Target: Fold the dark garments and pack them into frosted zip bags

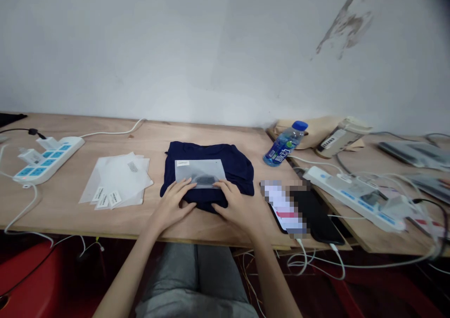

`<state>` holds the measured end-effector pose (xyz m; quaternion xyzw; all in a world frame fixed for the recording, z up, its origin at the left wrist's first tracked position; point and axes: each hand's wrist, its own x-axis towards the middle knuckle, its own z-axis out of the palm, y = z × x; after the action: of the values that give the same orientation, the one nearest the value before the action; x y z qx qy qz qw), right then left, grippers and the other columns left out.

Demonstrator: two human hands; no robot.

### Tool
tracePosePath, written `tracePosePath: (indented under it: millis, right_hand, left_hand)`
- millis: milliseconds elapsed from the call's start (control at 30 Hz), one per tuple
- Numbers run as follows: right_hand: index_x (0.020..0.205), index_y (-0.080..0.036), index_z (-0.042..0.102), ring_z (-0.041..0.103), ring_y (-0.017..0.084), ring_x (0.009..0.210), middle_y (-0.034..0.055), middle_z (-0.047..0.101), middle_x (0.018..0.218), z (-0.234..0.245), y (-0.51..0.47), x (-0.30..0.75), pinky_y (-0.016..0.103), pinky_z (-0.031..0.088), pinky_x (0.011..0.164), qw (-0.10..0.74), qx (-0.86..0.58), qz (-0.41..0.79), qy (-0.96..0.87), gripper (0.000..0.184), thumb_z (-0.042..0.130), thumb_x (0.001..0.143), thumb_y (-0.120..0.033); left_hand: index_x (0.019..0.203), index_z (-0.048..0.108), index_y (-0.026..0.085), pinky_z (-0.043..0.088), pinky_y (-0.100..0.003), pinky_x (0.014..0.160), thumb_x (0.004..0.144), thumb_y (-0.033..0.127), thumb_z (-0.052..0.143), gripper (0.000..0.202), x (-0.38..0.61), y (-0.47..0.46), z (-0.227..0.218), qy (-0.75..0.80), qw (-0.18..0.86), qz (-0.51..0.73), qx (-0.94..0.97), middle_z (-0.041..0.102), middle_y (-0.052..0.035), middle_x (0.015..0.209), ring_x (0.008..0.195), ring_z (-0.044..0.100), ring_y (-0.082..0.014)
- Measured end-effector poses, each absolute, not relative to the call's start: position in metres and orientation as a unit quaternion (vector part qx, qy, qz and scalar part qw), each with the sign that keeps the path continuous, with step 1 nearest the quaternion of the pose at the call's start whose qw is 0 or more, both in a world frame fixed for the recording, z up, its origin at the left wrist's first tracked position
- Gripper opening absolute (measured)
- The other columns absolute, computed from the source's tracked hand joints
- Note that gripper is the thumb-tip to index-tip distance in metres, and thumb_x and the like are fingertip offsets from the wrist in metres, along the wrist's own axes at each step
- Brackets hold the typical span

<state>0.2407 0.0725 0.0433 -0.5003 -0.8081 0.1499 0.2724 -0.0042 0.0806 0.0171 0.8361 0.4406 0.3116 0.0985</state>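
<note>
the dark blue cloth (239, 165) is lying in a flat bundle at the middle of the wooden table (116, 225), with a translucent pouch (200, 169) resting on it. the left hand (172, 201) and right hand (234, 203) are touching the pouch's near left and near right portions, thumbs standing apart from fingers on both. labelled sleeves (118, 178) are overlapping at left; a bottle (285, 144) is standing at far right.

Wall (140, 50) pale grey, fills everything beyond both hands; brown damaged patch (351, 25) high up, right of right hand (232, 203). Wood table (140, 142) under hands, second table (367, 238) off to the right. Red seat (31, 280) below-left of left hand (177, 198). Soft light; floor too dark to read.
</note>
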Motion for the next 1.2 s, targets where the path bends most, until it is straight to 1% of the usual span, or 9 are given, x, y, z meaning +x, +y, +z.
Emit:
tracePosePath:
  millis: [167,300,500,633,733,900,967,1067,1200]
  right_hand:
    - [0.105,-0.021,0.053,0.053,0.027,0.109,0.0090,0.059,0.109,0.037,0.080,0.235,0.043,0.045,0.094,0.287,-0.524,0.074,-0.798,0.028,0.054,0.078,-0.014]
    - [0.102,-0.021,0.053,0.056,0.026,0.099,0.0086,0.060,0.100,0.039,0.084,0.231,0.038,0.046,0.085,0.293,-0.548,0.025,-0.783,0.024,0.048,0.080,-0.013]
    - [0.088,-0.021,0.051,0.056,0.025,0.086,0.0078,0.059,0.089,0.028,0.097,0.221,0.034,0.044,0.074,0.295,-0.580,0.009,-0.759,0.025,0.045,0.069,-0.007]
    - [0.085,-0.022,0.048,0.055,0.022,0.078,0.0055,0.058,0.084,0.025,0.105,0.213,0.031,0.040,0.065,0.304,-0.623,0.024,-0.720,0.025,0.044,0.066,-0.006]
    - [0.085,-0.022,0.049,0.055,0.022,0.080,0.0057,0.059,0.086,0.032,0.104,0.211,0.031,0.041,0.067,0.303,-0.629,0.034,-0.715,0.024,0.046,0.067,-0.006]
    - [0.097,-0.022,0.054,0.055,0.025,0.104,0.0084,0.057,0.108,0.048,0.085,0.231,0.040,0.045,0.091,0.310,-0.534,0.106,-0.779,0.019,0.059,0.078,-0.021]
    - [0.108,-0.023,0.054,0.049,0.027,0.118,0.0098,0.050,0.125,0.050,0.077,0.243,0.044,0.042,0.100,0.298,-0.511,0.140,-0.794,0.032,0.063,0.077,-0.023]
    - [0.121,-0.023,0.050,0.040,0.028,0.131,0.0111,0.041,0.138,0.045,0.070,0.253,0.046,0.036,0.107,0.275,-0.497,0.156,-0.808,0.053,0.064,0.071,-0.016]
    - [0.121,-0.021,0.049,0.051,0.025,0.117,0.0109,0.048,0.130,0.034,0.071,0.250,0.040,0.045,0.096,0.282,-0.510,0.142,-0.800,0.051,0.055,0.071,-0.008]
  left_hand:
    - [0.129,0.054,0.026,0.038,-0.047,0.108,0.084,0.019,0.059,0.046,0.013,0.083,0.016,0.473,0.073,0.353,0.804,0.065,-0.0058,0.127,0.118,0.059,-0.0223]
    - [0.118,0.059,0.025,0.047,-0.041,0.093,0.085,0.016,0.058,0.034,0.024,0.084,0.018,0.501,0.056,0.381,0.775,0.071,-0.0036,0.110,0.101,0.065,-0.0216]
    - [0.092,0.057,0.023,0.047,-0.036,0.077,0.083,0.011,0.057,0.015,0.032,0.094,0.017,0.543,0.020,0.380,0.748,0.065,-0.0042,0.093,0.089,0.060,-0.0230]
    - [0.079,0.050,0.023,0.044,-0.032,0.068,0.076,0.003,0.055,0.021,0.036,0.105,0.013,0.556,-0.006,0.353,0.753,0.056,-0.0035,0.085,0.080,0.055,-0.0212]
    - [0.074,0.047,0.023,0.042,-0.030,0.064,0.075,0.001,0.053,0.023,0.034,0.111,0.010,0.568,-0.018,0.331,0.753,0.052,-0.0031,0.082,0.075,0.053,-0.0196]
    - [0.090,0.054,0.022,0.047,-0.033,0.078,0.083,0.016,0.058,0.010,0.019,0.111,0.020,0.538,0.020,0.314,0.782,0.056,-0.0042,0.093,0.086,0.058,-0.0207]
    - [0.110,0.055,0.022,0.046,-0.037,0.092,0.083,0.025,0.061,0.027,0.011,0.107,0.026,0.504,0.050,0.319,0.801,0.057,-0.0068,0.114,0.106,0.057,-0.0235]
    - [0.134,0.045,0.027,0.037,-0.042,0.109,0.082,0.029,0.063,0.055,0.003,0.099,0.030,0.461,0.084,0.305,0.829,0.043,-0.0076,0.146,0.133,0.042,-0.0264]
    - [0.143,0.038,0.028,0.029,-0.044,0.116,0.079,0.021,0.061,0.068,0.000,0.093,0.025,0.435,0.117,0.268,0.852,0.035,-0.0049,0.155,0.143,0.031,-0.0260]
